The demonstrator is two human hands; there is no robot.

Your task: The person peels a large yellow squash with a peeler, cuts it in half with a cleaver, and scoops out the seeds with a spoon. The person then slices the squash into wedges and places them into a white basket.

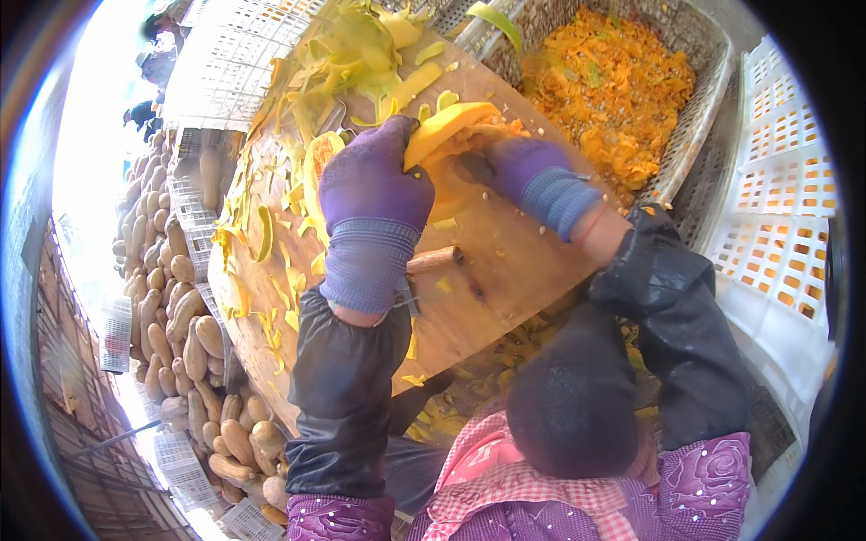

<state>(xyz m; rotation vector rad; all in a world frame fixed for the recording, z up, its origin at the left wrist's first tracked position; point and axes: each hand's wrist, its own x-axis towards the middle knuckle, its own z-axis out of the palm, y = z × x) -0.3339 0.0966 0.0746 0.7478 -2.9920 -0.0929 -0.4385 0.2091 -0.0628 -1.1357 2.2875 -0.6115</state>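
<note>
My left hand (375, 169), in a purple knit glove, grips a peeled yellow pumpkin piece (450, 128) by its left end, above a wooden board (514, 264). At the orange, stringy inner side of the piece is my right hand (524, 169), gloved alike; a dark blurred shape shows at its fingers, and whether it holds a tool I cannot tell. Just left of my left hand lies another cut pumpkin piece (318, 162) with its seedy flesh showing. A wooden handle (435, 260) lies on the board below my hands, its other end partly hidden by my left wrist.
Green and yellow peels (352, 51) are heaped at the board's far side. A plastic crate (697, 142) of orange pulp and seeds stands beyond its right edge, beside a white perforated crate (778, 182). Many whole tan pumpkins (193, 345) lie on the left, with white crates (237, 61) nearby.
</note>
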